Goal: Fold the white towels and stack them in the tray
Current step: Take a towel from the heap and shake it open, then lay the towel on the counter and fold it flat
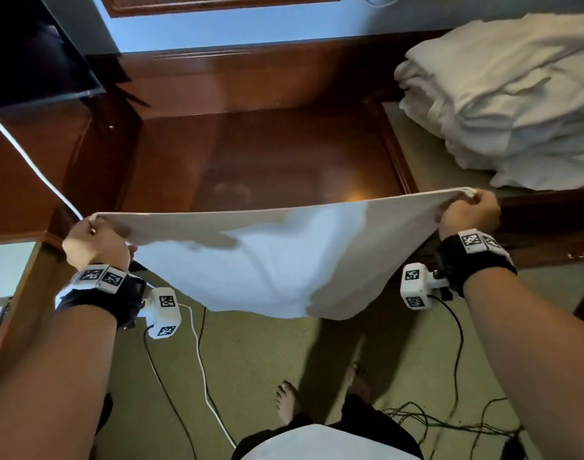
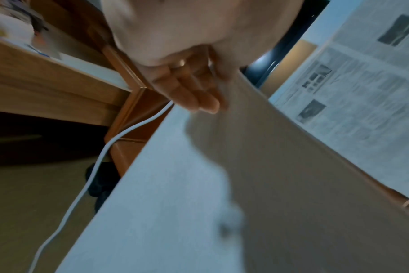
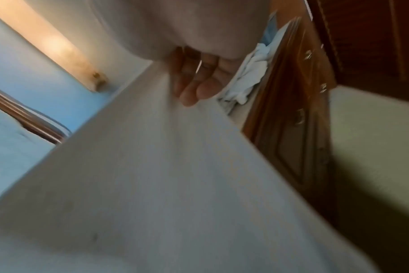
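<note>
White towel [image 1: 277, 260] stretched left-right, left hand [image 1: 96, 244] — right hand [image 1: 468, 215] pinching corners

Your left hand [image 1: 96, 242] and right hand [image 1: 470, 212] hold the towel [image 1: 277, 257] stretched between them before the desk [image 1: 260, 161], with the towel pile [image 1: 516, 104] behind to your right and cables [image 1: 197, 346] on the floor [image 1: 267, 353] below.

Dim, bluish room light with a warm glare spot on the glossy table [image 1: 357, 195]; both wrist views are motion-blurred, the head view bowed at its edges.
</note>
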Demonstrator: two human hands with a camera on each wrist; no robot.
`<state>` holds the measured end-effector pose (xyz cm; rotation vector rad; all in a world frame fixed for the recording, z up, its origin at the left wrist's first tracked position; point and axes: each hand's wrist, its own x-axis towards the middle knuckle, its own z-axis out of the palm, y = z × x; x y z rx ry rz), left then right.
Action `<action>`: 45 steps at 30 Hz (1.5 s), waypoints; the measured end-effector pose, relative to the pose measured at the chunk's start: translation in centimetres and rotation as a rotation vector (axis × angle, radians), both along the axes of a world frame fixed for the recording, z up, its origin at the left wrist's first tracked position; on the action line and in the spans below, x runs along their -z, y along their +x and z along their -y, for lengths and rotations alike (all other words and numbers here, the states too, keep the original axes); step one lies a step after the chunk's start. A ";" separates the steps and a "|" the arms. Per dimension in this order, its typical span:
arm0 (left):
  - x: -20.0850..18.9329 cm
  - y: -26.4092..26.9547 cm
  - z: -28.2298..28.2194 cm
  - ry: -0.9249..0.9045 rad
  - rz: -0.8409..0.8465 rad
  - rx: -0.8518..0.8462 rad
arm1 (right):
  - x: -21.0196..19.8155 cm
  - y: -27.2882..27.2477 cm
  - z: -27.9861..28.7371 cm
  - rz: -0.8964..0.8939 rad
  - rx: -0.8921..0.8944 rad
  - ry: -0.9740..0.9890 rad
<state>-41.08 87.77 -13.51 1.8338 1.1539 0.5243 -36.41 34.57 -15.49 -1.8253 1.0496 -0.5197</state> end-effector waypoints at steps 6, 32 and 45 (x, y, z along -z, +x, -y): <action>-2.2 1.9 1.9 -0.154 0.343 -0.124 | -2.0 2.3 -1.7 0.242 0.134 0.295; -1.4 38.1 -5.6 -0.572 0.513 -0.093 | -1.6 39.7 -6.9 0.325 -0.104 0.600; 19.5 26.9 -0.5 0.446 -0.996 1.157 | 18.3 24.9 -8.3 -0.897 -1.160 -0.521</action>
